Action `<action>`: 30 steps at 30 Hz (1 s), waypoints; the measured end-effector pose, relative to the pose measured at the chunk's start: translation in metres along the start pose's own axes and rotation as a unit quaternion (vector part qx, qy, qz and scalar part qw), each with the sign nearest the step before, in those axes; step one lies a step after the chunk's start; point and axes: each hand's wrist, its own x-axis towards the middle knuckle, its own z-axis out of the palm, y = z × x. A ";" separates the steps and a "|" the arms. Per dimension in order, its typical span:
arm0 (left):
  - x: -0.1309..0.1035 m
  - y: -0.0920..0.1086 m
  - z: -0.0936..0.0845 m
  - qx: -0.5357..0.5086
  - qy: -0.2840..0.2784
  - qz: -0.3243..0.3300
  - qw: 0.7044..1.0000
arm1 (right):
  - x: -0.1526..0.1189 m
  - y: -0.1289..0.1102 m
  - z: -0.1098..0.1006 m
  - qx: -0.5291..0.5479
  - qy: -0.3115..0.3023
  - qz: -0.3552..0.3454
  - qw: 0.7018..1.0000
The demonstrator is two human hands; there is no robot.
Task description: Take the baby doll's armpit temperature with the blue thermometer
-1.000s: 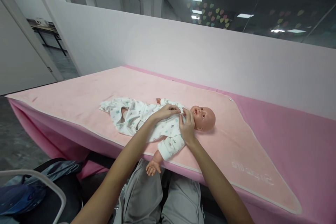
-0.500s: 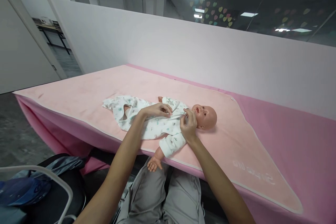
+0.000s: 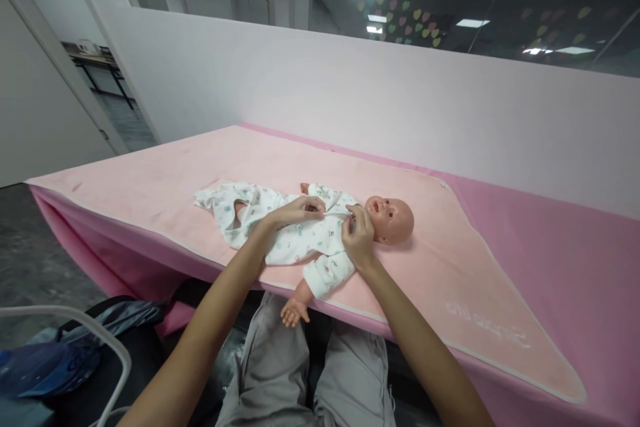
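A baby doll lies on its back on the pink mat, its head to the right. It wears a white patterned garment, whose leg end lies flat to the left. My left hand pinches the garment's front edge at the middle of the chest. Near the doll's neck, my right hand has its fingers closed on the same edge, which runs taut between both hands. One doll hand hangs over the table's near edge.
Behind the table stands a white wall with dark glass above. A chair holding a blue bag and a pale curved bar are at lower left. My grey-trousered legs are below the near edge.
My left hand has shifted very slightly left, and the garment's edge between my hands looks straighter. My knees have moved apart. The doll has stayed in place.
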 end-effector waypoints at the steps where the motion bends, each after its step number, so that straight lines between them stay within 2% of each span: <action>1: -0.001 -0.002 0.003 0.016 0.034 0.011 0.999 | 0.000 0.000 0.001 0.002 0.002 0.001 1.000; 4: -0.004 -0.007 0.013 0.088 0.135 0.057 0.985 | -0.001 0.002 0.002 0.006 0.007 0.000 1.000; 6: -0.008 -0.007 0.018 0.142 0.169 0.088 0.971 | -0.001 0.003 0.002 0.006 0.004 0.002 1.000; 10: -0.013 -0.003 0.021 0.176 0.150 0.126 0.965 | -0.001 0.003 0.001 -0.008 -0.013 0.011 1.000; 13: -0.014 -0.002 0.020 0.155 0.131 0.120 0.972 | -0.002 0.003 0.000 -0.024 -0.014 0.005 1.000; 16: -0.013 -0.003 0.019 0.149 0.140 0.110 0.973 | -0.002 0.003 -0.001 -0.038 -0.015 -0.007 0.999; 23: -0.014 -0.005 0.020 0.134 0.152 0.138 0.969 | -0.003 0.003 -0.003 -0.039 -0.027 -0.015 0.999; 30: -0.017 0.001 0.023 0.152 0.183 0.119 0.964 | -0.002 -0.001 -0.005 -0.024 -0.023 -0.029 0.999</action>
